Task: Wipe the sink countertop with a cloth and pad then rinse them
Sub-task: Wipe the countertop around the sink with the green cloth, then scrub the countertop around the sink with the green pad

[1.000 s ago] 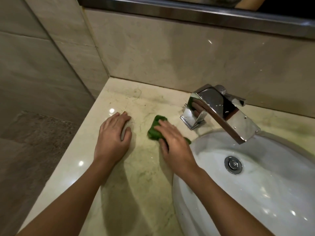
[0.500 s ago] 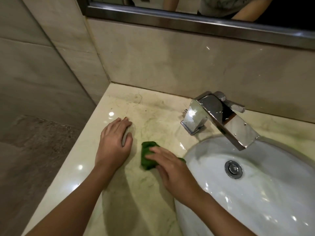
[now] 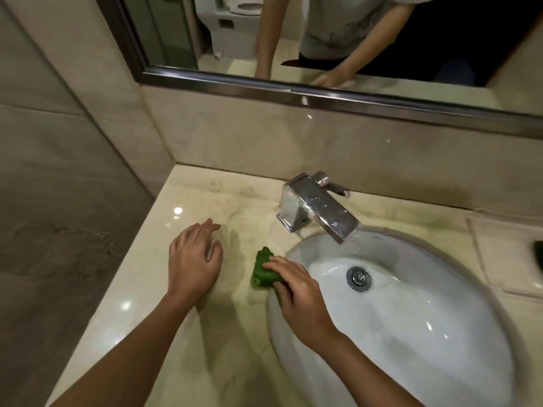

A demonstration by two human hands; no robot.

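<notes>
The green pad (image 3: 261, 271) was found at the lower centre of the frame, lying on the pale marble bench (image 3: 141, 304) just left of the basin's rim.

At the far left, a grey tiled wall (image 3: 58, 201) was seen running down beside the bench. Next, left of centre, the left hand (image 3: 192, 259) was laid palm down on the bench, released, with the fingers loosely spread and pointed toward the upper right. A pale patch was glimpsed between its thumb and fingers; whether that was a cloth or only the stone could not be told.

Just to the right, apart from the left hand, the pad was grasped by the right hand (image 3: 299, 295): the fingers were laid over its top and the thumb was tucked against its near side, so that only the pad's left end was left uncovered. The wrist of that hand was held over the basin's edge.

Above and right of the pad, a square chrome faucet (image 3: 318, 210) was set on the bench, its spout slanted down over the white oval basin (image 3: 426, 333), in which a metal drain (image 3: 359, 278) was seen below the spout.

Across the top, a metal-framed mirror (image 3: 440, 39) was mounted, in which two arms and a toilet were reflected. At the far right edge, a dark green object (image 3: 539, 254) was partly cut off by the frame.
</notes>
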